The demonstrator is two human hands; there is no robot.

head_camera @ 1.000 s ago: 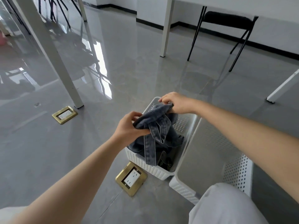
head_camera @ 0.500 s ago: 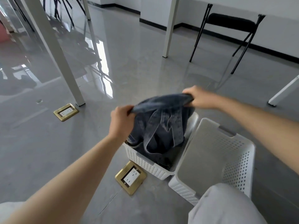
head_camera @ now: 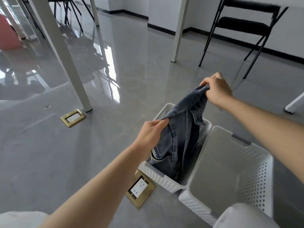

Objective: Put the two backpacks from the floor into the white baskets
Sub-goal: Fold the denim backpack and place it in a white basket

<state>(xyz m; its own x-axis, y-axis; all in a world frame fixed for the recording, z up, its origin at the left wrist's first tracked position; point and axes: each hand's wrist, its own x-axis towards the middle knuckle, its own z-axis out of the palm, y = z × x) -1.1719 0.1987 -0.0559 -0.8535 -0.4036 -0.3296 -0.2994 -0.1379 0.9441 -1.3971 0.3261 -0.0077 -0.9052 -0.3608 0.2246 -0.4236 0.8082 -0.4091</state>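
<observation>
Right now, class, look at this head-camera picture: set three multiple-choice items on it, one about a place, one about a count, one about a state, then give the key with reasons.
1. Where is the lower end of the denim backpack?
A. on the black chair
B. inside the left white basket
C. on a floor socket

2. How many brass floor sockets are in view?
A. one
B. two
C. four

3. What is the state of the right white basket?
A. empty
B. full of clothes
C. tipped upside down

Key:
1 B, its bottom sits within the left white basket while the left hand and right hand pinch its top.
2 B, one floor socket by the table leg, another beside the basket.
3 A, only bare walls show in the right white basket.
</observation>
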